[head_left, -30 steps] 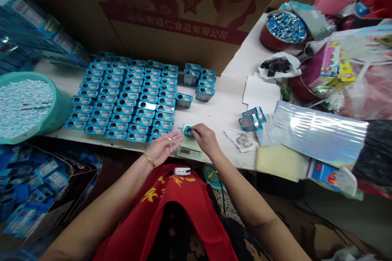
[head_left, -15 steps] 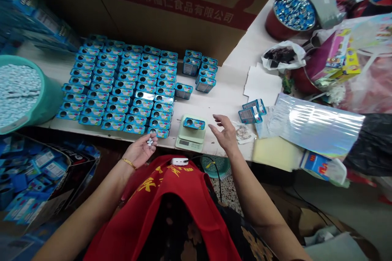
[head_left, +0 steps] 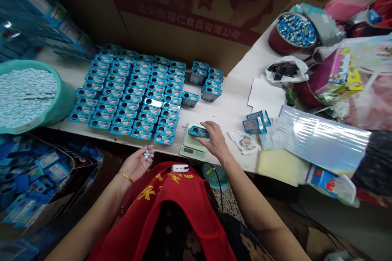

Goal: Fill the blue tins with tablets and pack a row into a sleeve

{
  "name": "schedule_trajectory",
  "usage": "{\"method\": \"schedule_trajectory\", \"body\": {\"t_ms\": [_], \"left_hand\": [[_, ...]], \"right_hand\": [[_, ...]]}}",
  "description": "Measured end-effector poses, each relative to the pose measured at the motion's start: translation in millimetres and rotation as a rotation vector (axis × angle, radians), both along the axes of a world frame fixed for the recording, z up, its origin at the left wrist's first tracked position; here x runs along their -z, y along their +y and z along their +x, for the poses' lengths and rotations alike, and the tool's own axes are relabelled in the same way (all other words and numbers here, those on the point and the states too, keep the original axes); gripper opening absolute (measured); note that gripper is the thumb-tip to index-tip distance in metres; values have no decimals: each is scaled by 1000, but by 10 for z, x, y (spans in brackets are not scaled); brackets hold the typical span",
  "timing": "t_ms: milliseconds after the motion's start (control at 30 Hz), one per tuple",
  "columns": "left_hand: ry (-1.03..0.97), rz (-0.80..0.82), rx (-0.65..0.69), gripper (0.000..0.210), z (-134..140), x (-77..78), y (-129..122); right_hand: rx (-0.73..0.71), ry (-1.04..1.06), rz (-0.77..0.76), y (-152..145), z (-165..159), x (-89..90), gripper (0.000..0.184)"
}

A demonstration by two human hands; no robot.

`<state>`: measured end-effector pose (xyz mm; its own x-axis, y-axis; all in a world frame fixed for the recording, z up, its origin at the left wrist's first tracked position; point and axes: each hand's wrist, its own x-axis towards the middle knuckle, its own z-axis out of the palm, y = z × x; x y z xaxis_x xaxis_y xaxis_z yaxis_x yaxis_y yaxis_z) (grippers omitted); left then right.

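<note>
My left hand (head_left: 136,164) is cupped palm up in front of the table edge, its fingers curled around a few small white candies (head_left: 146,154). With thumb and fingers, my right hand (head_left: 215,142) grips the right end of a blue tin (head_left: 196,131). That tin rests on a pale green digital scale (head_left: 192,153) at the table's front edge; a dark round opening shows in its top. Left of the scale, blue tins (head_left: 123,113) stand in close rows, also with dark round openings. A single tin (head_left: 190,99) stands behind the scale.
A teal tub (head_left: 63,104) of white candies stands at the left, above a carton of blue packages (head_left: 23,187). A large cardboard box (head_left: 183,28) closes off the back. Two blue packets (head_left: 255,124), a silvery sheet (head_left: 318,138) and a red pot (head_left: 277,40) are at the right.
My right hand has moved left onto the tin on the scale and closed on its right end. My left hand still holds the candies. The camera view has shifted slightly.
</note>
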<state>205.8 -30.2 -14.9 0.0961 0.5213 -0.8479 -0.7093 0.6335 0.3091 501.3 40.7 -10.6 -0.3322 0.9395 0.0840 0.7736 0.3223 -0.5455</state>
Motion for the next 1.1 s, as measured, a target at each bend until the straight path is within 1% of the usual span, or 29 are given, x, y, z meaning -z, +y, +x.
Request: {"method": "schedule_trajectory", "body": {"t_ms": [67,100,167,267,333,400,533,633,700,767,800,833,900,967,1033,1067,1100], "left_hand": [[22,-13,-8,15,-31,-13,-14],[33,-23,-14,15,-43,-20,-17],[38,-41,-36,15,-63,-39,-19],[28,-48,-92,16,-100,-79,-34],[34,-55,-129,18,-141,-101,-71],[65,-75,-165,18,-190,-109,-137],[136,-130,-209,17,-225,-103,-296],[146,-172,-200,16,-138,-118,-341],[125,-163,-166,15,-31,-142,-302],[88,-120,-111,14,100,-173,-210],[62,-93,-78,13,170,-190,-148],[31,-65,-41,13,242,-207,-76],[-41,-20,26,12,395,-237,90],[-114,3,73,14,558,-251,269],[-205,21,100,19,724,-245,437],[-249,30,105,22,800,-236,505],[-281,30,111,23,866,-227,558]], "right_hand": [[14,12,29,168,-94,-19,34],[-7,-5,23,291,-159,-19,30],[-107,-124,-51,593,-323,12,28],[-274,-406,-227,1057,-574,152,27],[-315,-498,-283,1272,-692,285,25],[-324,-522,-291,1385,-761,419,24],[-338,-548,-297,1426,-841,632,27],[-334,-544,-310,1431,-858,727,29],[-305,-545,-328,1440,-794,743,30],[-262,-547,-350,1428,-651,695,27],[-240,-544,-359,1403,-560,639,25],[-218,-538,-363,1360,-469,558,23],[-185,-507,-353,1209,-323,329,21],[-203,-381,-309,979,-265,48,21],[-301,-135,-231,717,-279,-214,21],[-355,-42,-193,592,-291,-312,23],[-370,17,-149,479,-294,-380,25]]}}
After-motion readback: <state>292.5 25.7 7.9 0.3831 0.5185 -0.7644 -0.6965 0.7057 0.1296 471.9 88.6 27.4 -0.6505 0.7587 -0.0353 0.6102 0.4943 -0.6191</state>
